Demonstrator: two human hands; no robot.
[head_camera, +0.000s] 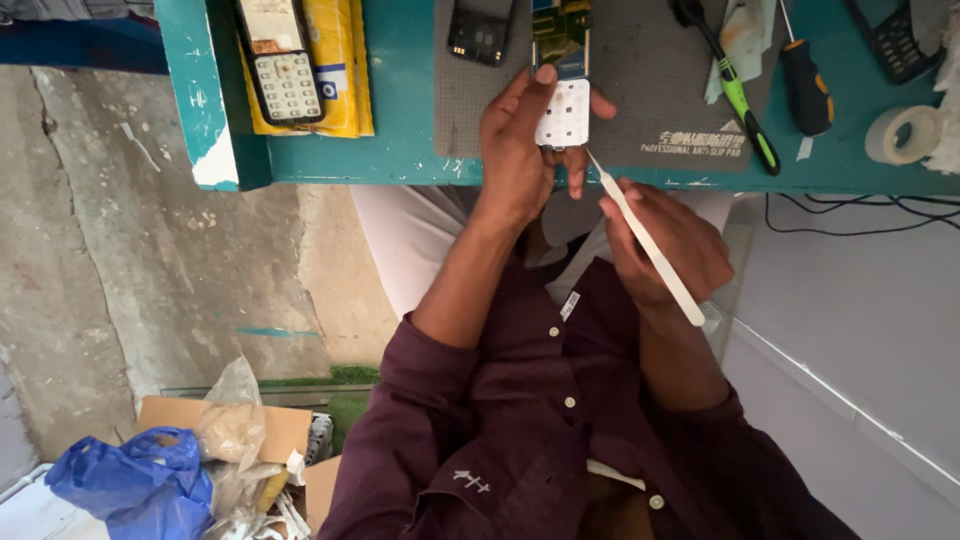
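Left hand (520, 150) fingers gripping opened keypad phone (562, 100) at frame top centre; right hand (665, 245) fingers pinching white spudger (645, 240), tip touching phone.

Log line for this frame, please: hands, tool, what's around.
left hand: holds phone on mat | right hand: grips spudger, tip at keypad | nearby: screwdrivers, tape

One head-worn camera looks steeply down past the wearer's maroon button-up shirt (520, 420). The picture is turned so the teal-painted wooden workbench (400, 120) runs along the top edge, with the bare concrete floor (150, 250) on the left. It sits near, the forearms filling the middle. No second view overlaps it.
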